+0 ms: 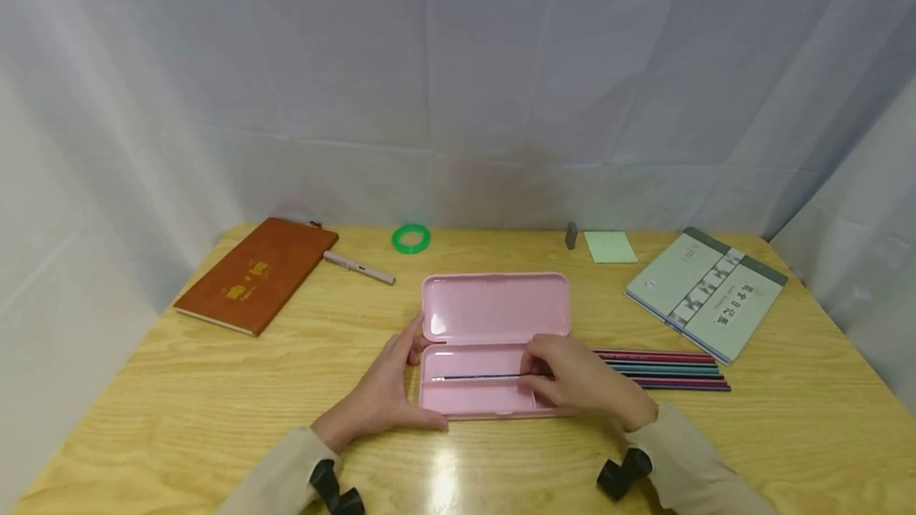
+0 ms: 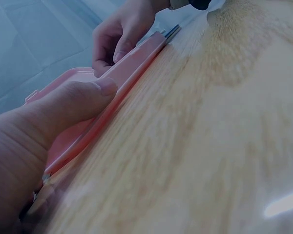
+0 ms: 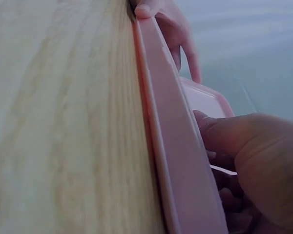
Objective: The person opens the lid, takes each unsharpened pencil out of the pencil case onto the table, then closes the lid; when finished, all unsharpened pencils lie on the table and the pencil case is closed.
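Note:
A pink pencil case [image 1: 475,400] lies open on the table, its lid [image 1: 494,308] tipped back. My left hand [image 1: 386,388] grips the case's left end, the thumb along the front wall and the fingers at the back. Inside the case, a thin dark pencil [image 1: 479,377] lies lengthwise. My right hand [image 1: 572,376] reaches into the right half and pinches this pencil near its right end; the curled fingers hide that end. In the right wrist view the case's front wall [image 3: 173,117] covers the fingertips. Several colored pencils [image 1: 673,368] lie side by side right of the case, partly behind the right hand.
A brown notebook [image 1: 261,276] and a light-colored pen [image 1: 358,267] lie at the left. Along the back are a green tape roll [image 1: 411,239], a small dark grey block [image 1: 571,235] and pale green sticky notes [image 1: 611,246]. Pale green notebooks [image 1: 704,292] lie at the right.

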`<state>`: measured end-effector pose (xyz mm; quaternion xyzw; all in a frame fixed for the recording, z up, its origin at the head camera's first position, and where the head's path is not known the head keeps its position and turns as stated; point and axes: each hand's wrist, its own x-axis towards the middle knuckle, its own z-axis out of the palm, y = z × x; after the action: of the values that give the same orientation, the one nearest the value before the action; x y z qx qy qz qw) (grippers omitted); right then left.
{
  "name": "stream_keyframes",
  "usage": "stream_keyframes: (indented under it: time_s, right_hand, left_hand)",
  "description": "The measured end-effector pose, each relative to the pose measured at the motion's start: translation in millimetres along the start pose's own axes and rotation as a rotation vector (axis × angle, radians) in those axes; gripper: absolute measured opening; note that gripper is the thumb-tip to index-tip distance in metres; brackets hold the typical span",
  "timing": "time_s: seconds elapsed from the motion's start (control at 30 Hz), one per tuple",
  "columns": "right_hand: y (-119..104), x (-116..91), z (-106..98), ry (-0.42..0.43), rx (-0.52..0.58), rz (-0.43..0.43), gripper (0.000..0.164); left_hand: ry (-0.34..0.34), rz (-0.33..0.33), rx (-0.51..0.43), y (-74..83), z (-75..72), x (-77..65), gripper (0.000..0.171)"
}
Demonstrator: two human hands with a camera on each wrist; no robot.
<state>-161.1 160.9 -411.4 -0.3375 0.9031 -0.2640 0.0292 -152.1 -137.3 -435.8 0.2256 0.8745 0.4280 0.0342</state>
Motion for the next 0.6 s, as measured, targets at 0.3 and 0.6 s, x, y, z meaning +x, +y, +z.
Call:
stream_keyframes:
  time_s: [0.3,0.6]
  right_hand:
    - [5.2,-13.1,-18.6,0.019,0.130,-0.011,0.006]
    - [45.4,-93.7,-54.3,0.203,0.009,0.016,0.016]
  left_hand:
    - [-0.012,-0.017,0.006,1.0,1.0,0.6,0.142]
    - [-0.015,-0.014,0.013,2.1,-0.9,-0.9,0.140]
